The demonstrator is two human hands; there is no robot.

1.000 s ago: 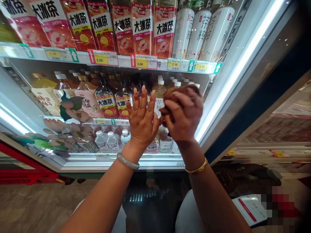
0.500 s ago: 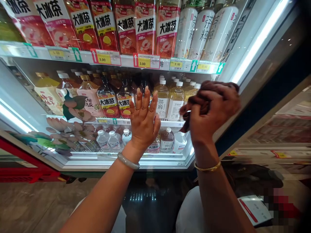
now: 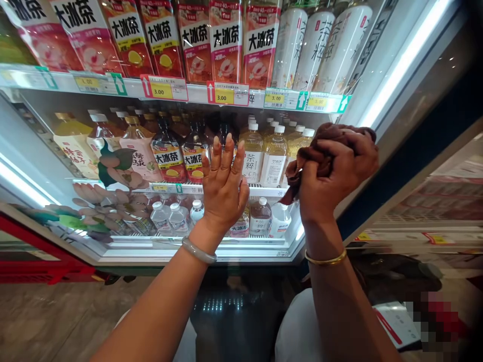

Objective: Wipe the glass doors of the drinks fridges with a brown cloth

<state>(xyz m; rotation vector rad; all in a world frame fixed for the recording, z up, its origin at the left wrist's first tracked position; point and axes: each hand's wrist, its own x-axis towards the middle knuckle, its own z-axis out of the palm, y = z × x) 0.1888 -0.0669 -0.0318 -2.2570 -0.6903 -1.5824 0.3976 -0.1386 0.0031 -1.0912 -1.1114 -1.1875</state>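
My left hand (image 3: 223, 187) lies flat with its fingers stretched upward, apparently against the glass door of a drinks cooler. A pale bangle (image 3: 199, 251) circles that wrist. To the right, my right hand (image 3: 332, 176) grips a crumpled dark brown cloth (image 3: 319, 153), part of which hangs below the fingers. A gold bangle (image 3: 325, 258) sits on the right wrist. Behind the hands, dark tea bottles (image 3: 169, 156) and white-capped pale tea bottles (image 3: 274, 158) stand on the middle shelf.
Large iced tea bottles (image 3: 225, 45) fill the upper shelf above price tags (image 3: 162, 90). Small bottles (image 3: 260, 218) stand low down. A floral decal (image 3: 116, 201) marks the glass at left. The blue door frame (image 3: 411, 166) rises at right, beside another shelf (image 3: 430, 201). A red unit (image 3: 41, 256) stands left.
My right hand has shifted slightly to the right with the brown cloth still in its grip. The left hand stays practically in the same place.
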